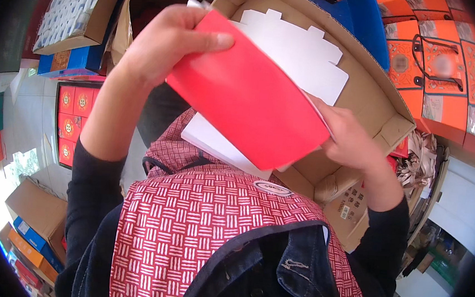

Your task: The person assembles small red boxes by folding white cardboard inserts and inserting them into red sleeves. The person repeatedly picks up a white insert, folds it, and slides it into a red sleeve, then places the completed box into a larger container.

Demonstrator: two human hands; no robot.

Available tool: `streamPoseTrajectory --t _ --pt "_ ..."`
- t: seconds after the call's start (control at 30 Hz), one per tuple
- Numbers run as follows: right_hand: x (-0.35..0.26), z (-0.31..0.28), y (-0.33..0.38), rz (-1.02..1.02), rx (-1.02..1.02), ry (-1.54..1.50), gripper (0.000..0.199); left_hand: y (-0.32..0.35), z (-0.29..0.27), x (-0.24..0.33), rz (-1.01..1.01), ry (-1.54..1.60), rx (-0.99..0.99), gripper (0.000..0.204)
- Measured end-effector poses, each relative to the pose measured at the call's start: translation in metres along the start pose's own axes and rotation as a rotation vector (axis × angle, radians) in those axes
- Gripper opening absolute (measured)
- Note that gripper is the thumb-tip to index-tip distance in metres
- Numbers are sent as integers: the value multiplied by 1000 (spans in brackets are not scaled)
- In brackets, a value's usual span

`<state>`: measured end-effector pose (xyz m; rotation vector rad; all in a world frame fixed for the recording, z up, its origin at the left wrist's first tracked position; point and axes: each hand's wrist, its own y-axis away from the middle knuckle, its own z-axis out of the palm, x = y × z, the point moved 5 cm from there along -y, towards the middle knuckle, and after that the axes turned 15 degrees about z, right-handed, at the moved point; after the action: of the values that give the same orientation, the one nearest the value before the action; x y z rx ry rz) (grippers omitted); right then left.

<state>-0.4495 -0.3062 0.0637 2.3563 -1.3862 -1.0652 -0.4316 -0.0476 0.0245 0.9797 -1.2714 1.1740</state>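
Note:
A flat red cardboard panel (pixel 247 93) is held tilted in front of me. My left hand (pixel 170 40) grips its upper left corner, with the thumb lying on the red face and the other fingers behind. At the right edge, my right hand (pixel 350 135) has hold of the panel's lower right corner, its fingers partly hidden. Beyond the panel, a white die-cut cardboard blank (pixel 298 47) with small tabs lies in a large open cardboard box (pixel 377 106). Under the panel, white sheets (pixel 221 144) rest over my lap, against the red patterned apron (pixel 187 217).
Orange gift boxes (pixel 439 64) with a dark handle are stacked at the right. Red boxes (pixel 72 119) stand on the floor at the left, below a blue-and-white patterned box (pixel 73 7). Crumpled brown paper (pixel 418 160) is near my right forearm. More cartons (pixel 37 208) sit lower left.

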Motion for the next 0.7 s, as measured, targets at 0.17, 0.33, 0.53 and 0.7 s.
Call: streamPoseTrajectory --t 0.17,0.33,0.53,0.7 --pt "0 40 -10 125 307 -466 47 3 10 64 759 -991 361 32" --pt "-16 81 -39 103 452 -754 42 94 92 6 100 -125 -530 23" --pt "-40 118 -48 151 286 -938 34 112 90 -72 -142 736 467 15" --pt "-36 139 -49 -50 98 -1226 49 118 82 -82 -215 773 596 15"
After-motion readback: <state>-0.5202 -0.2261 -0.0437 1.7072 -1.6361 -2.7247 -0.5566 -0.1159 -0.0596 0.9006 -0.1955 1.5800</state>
